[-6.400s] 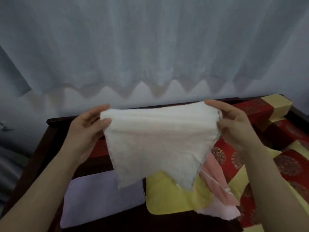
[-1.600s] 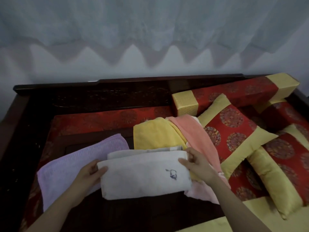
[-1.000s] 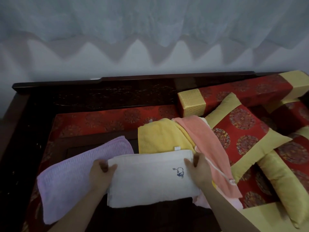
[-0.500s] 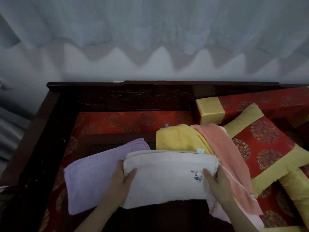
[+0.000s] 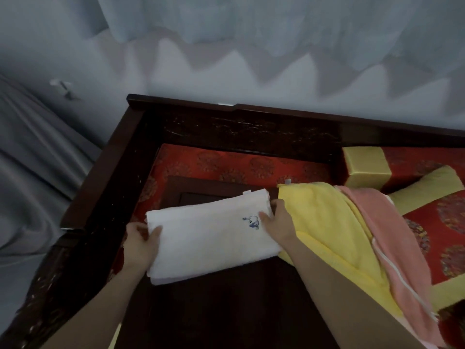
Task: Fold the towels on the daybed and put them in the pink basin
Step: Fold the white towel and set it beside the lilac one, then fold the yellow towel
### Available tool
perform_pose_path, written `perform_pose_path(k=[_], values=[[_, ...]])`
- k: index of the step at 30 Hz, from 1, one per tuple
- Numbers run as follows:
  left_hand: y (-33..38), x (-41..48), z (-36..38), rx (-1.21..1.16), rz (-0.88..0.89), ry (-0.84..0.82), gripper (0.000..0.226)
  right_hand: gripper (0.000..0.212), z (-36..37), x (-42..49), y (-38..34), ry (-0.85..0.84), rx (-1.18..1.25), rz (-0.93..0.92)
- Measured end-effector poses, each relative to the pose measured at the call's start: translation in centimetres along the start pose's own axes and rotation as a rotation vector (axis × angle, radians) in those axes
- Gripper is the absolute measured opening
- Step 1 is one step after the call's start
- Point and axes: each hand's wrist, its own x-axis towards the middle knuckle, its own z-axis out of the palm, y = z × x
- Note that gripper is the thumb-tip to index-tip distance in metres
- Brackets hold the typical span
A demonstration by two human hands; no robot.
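Folded white towel (image 5: 208, 240) lies on the daybed (image 5: 226, 114), long axis L-R btwn our hands: left hand (image 5: 141, 245) grips its L end, right hand (image 5: 276, 225) grips R end; pink basin not in view

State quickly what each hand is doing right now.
Left hand: grips the left end of the folded white towel.
Right hand: grips the towel's right end.

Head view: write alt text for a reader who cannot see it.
A person's left hand and right hand grip the two short ends of a folded white towel with a small blue motif, over a dark wooden daybed. To its right a pink towel overlaps a yellow towel, beside red and gold cushions. No basin shows.
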Motion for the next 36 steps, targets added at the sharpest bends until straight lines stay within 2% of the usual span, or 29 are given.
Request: perform_pose_path(k=[2,3,5,7,11,16,18,20,23,24,26,28,30,31,32,34,36], values=[[-1.4,1.2,0.1,0.063,-0.044,0.027,0.077,0.077,0.6,-0.3,0.6,0.006,-0.04,0.041],[-1.8,1.4,0.1,0.072,-0.064,0.007,0.081,0.085,1.0,-0.6,0.8,-0.013,-0.07,0.049],[-1.7,0.9,0.1,0.107,-0.092,-0.086,0.06,0.086,1.8,-1.5,1.4,-0.032,-0.12,0.047],[-1.8,1.4,0.0,0.16,-0.059,-0.107,0.044,0.085,2.9,-2.8,1.4,0.001,-0.11,0.03],[-1.4,4.1,-0.5,0.184,0.015,-0.08,0.039,0.085,5.4,-5.4,1.4,0.075,-0.058,-0.035],[-0.9,5.8,-0.4,0.226,0.028,-0.15,0.043,0.077,4.7,-5.6,1.3,0.083,0.035,0.008],[-0.8,5.7,-0.7,0.287,0.012,-0.209,0.046,0.065,1.7,-5.4,2.4,0.136,-0.085,-0.008],[-0.3,5.6,-0.8,0.372,0.084,-0.156,0.047,0.063,-2.2,-5.4,4.5,0.163,-0.365,0.022],[2.7,2.9,0.2,0.347,0.339,0.123,0.031,0.071,-7.1,-5.7,8.0,-0.025,-0.703,0.133],[4.3,0.9,1.0,0.268,0.408,0.127,0.029,0.066,-7.6,-5.7,8.7,-0.099,-0.742,0.16],[7.5,-3.4,4.4,0.104,0.499,-0.046,0.023,0.047,-8.6,-6.2,9.8,-0.157,-0.724,0.18],[9.4,-6.9,8.7,0.075,0.537,-0.316,0.018,0.046,-8.8,-7.1,10.8,-0.159,-0.605,0.12],[10.6,-9.7,12.8,0.057,0.501,-0.555,0.014,0.046,-8.8,-8.8,11.0,-0.111,-0.338,0.024],[11.1,-10.7,14.8,0.055,0.456,-0.632,0.013,0.038,-8.8,-10.0,10.5,-0.086,-0.195,-0.029],[11.7,-11.5,16.2,0.068,0.371,-0.68,0.019,0.029,-8.8,-11.2,10.0,-0.073,-0.091,-0.091],[12.5,-12.2,19.0,0.064,0.109,-0.726,0.041,0.03,-9.0,-13.6,9.0,-0.083,-0.033,-0.182],[12.9,-12.7,20.8,-0.04,-0.152,-0.785,0.06,0.028,-9.2,-15.6,8.3,-0.138,-0.022,-0.246]])
